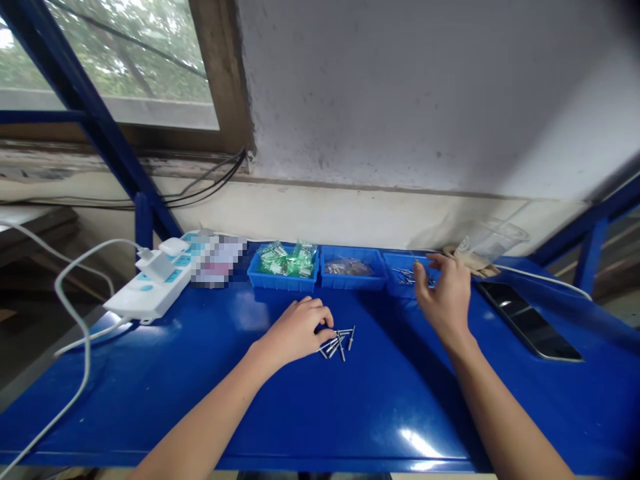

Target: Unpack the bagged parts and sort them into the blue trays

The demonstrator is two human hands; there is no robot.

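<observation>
Several thin silver blind rivets [341, 345] lie in a loose pile on the blue tabletop. My left hand [300, 328] rests at the pile's left side, thumb and forefinger curled into a pinch at one rivet; the fingertips partly hide it. Over the right-hand blue bin [397, 288] hovers my right hand [447, 293], its thumb and forefinger apart and nothing visible between them. More silver rivets [404, 275] show inside that bin, partly covered by this hand.
A blue bin [283, 285] holds green-and-clear packets [287, 260]; the middle bin [354, 283] holds small metal parts [347, 267]. On the left lies a white power strip [150, 293] with cables. A phone [530, 320] and a clear plastic cup [493, 238] are at right.
</observation>
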